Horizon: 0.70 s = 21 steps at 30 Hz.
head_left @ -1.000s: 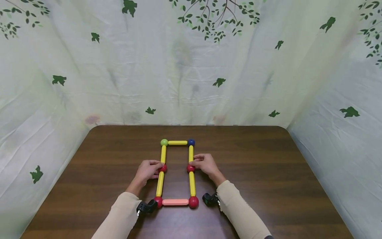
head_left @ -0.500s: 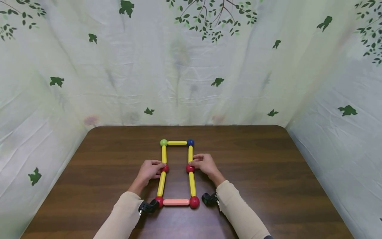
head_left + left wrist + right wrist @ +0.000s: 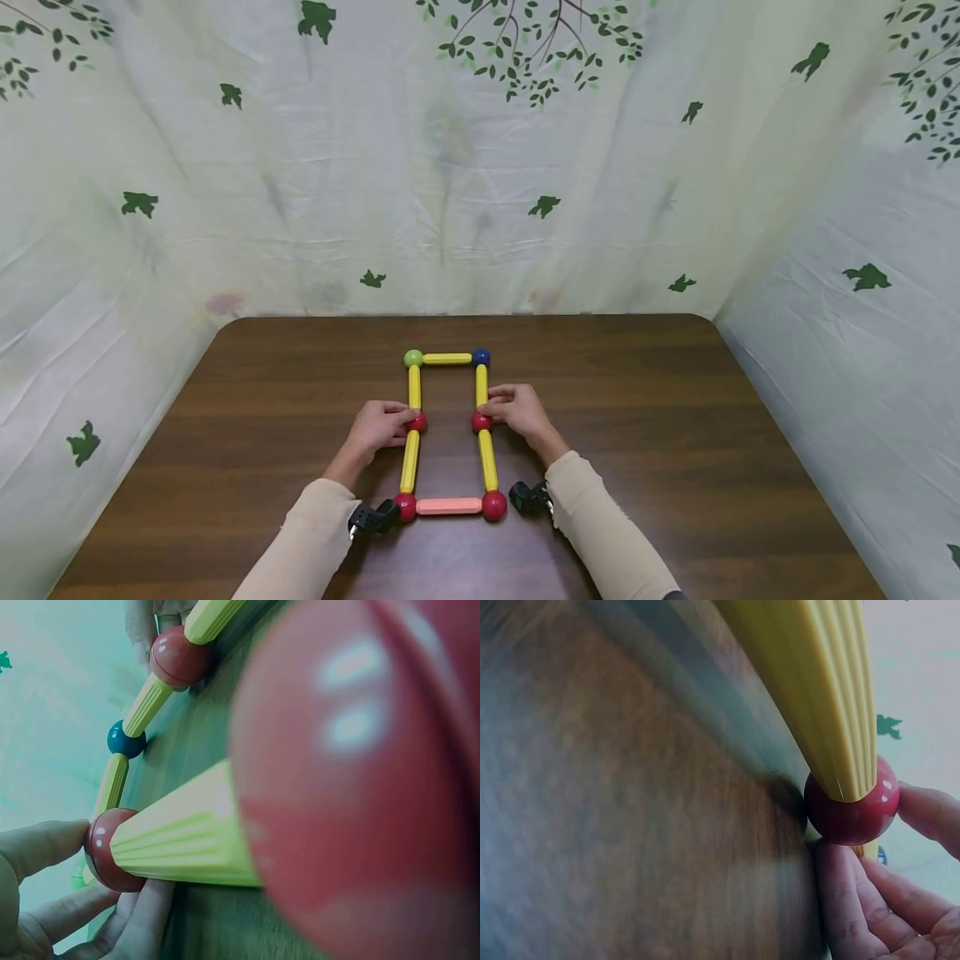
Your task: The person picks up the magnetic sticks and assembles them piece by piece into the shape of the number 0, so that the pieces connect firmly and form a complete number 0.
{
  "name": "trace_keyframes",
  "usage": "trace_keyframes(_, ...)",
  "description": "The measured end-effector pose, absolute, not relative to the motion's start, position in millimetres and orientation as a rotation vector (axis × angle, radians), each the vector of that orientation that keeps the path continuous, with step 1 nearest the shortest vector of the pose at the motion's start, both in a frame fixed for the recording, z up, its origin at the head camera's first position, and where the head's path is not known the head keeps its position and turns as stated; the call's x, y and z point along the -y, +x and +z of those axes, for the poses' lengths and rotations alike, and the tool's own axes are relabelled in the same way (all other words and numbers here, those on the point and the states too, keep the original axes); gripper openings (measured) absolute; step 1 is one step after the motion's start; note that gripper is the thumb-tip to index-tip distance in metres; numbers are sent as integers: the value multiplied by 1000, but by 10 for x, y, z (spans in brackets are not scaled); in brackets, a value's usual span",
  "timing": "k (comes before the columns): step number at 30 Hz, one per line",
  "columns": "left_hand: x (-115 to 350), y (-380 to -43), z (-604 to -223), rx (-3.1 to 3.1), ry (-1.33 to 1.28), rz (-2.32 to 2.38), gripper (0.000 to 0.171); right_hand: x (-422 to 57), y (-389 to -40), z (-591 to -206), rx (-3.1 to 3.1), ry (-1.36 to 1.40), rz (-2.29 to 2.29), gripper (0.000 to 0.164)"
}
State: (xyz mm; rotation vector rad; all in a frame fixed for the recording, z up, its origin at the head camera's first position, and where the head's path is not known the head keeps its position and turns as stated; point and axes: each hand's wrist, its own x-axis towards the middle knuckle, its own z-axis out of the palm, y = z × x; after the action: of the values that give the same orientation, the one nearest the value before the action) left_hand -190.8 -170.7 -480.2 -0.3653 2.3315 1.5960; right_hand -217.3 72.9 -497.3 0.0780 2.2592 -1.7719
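A closed outline of magnetic rods and balls lies on the table. At its far corners are a green ball (image 3: 413, 357) and a blue ball (image 3: 481, 357), joined by a yellow rod (image 3: 447, 359). Two yellow rods run down each side, meeting at a red ball. My left hand (image 3: 378, 425) pinches the left middle red ball (image 3: 112, 855) between thumb and fingers. On the opposite side, my right hand (image 3: 521, 414) pinches the right middle red ball (image 3: 851, 810). A pink rod (image 3: 450, 506) spans the near end between two larger red balls (image 3: 494, 506).
The brown wooden table (image 3: 637, 400) extends on every side of the outline. White cloth (image 3: 337, 167) printed with leaves and birds hangs behind it and at both sides. Wrist cameras (image 3: 530, 497) sit close to the near red balls.
The left middle red ball has shifted slightly right with my left hand, straightening that side. The near end with the pink rod has slid slightly right. Both hands keep their hold.
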Motion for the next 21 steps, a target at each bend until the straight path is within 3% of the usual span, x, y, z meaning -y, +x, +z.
trace_keyframes(21, 1756, -1924, -4814, -2353, -351, 1560, 32, -736, -2164, -4977, -2249, 92, -1777, 38)
